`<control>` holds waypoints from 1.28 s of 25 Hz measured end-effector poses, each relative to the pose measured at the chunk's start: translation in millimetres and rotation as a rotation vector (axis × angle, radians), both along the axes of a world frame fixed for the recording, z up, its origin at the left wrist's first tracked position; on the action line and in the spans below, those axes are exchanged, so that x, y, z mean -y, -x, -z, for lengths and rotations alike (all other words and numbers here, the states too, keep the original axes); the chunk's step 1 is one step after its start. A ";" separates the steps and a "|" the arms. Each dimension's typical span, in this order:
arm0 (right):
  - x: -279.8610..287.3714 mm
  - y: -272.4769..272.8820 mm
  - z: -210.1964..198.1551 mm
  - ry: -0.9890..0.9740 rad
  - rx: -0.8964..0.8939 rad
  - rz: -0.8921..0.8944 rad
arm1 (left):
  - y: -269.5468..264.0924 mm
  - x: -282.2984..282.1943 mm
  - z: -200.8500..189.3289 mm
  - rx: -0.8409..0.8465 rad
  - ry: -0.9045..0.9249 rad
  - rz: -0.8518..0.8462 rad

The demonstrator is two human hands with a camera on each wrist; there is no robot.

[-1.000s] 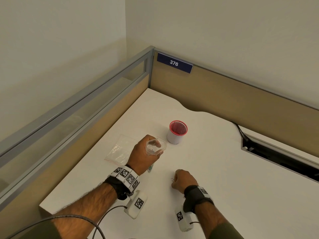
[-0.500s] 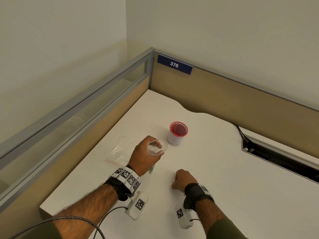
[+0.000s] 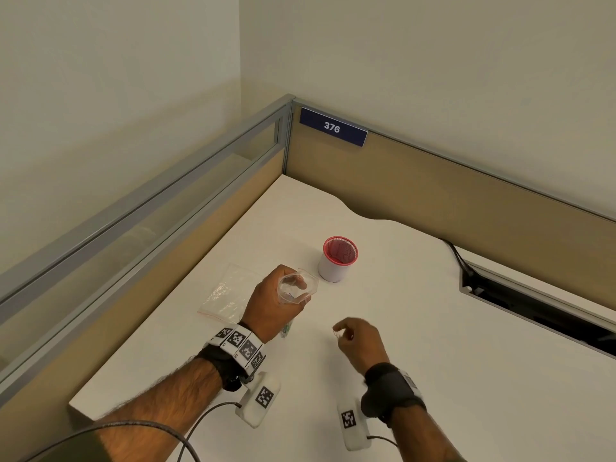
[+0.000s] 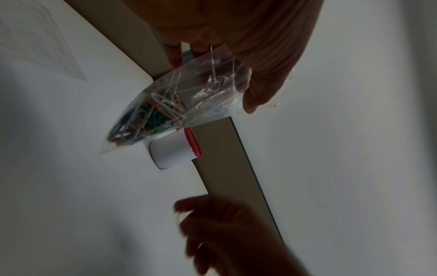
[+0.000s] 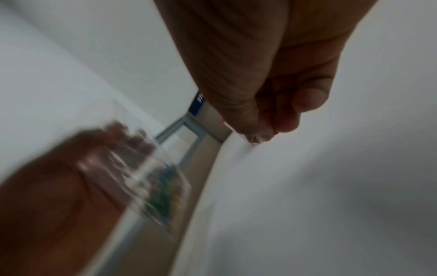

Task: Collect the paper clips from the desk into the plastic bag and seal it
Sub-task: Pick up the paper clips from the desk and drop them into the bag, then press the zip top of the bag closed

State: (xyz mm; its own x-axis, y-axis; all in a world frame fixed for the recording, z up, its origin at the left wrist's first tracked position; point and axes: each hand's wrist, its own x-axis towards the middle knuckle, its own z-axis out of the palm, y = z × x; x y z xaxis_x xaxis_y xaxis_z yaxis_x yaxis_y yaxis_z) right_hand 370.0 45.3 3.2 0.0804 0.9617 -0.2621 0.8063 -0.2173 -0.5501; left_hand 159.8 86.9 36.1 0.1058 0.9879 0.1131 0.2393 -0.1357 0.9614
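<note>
Three views: one head-worn, two wrist-worn.
Head view looks forward and down from above onto the bench [image 3: 416, 328] corner, both hands in frame. Left wrist view sits close under the left hand [image 4: 236, 28], facing along the fingers toward the cup [image 4: 172, 155]. Right wrist view, blurred, sits close under the right hand [image 5: 272, 74]. Both wrist views share the bag [image 4: 179, 99] with the head view.

A clear plastic bag [image 4: 189, 97], mouth open and raised off the desk, holds a heap of coloured paper clips [image 4: 151, 115].
</note>
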 end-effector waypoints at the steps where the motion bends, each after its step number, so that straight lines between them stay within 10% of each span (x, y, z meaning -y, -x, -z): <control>1: -3.5 2.4 -13.0 -0.086 -0.055 0.025 | -0.4 0.8 0.3 0.001 -0.004 0.000; 11: -20.7 50.3 -133.7 -0.493 -0.179 -0.141 | -6.7 2.6 -3.3 0.006 -0.025 0.038; 32: -23.9 44.1 -123.3 -0.381 -0.125 -0.194 | -11.0 24.8 -19.0 0.061 -0.047 0.157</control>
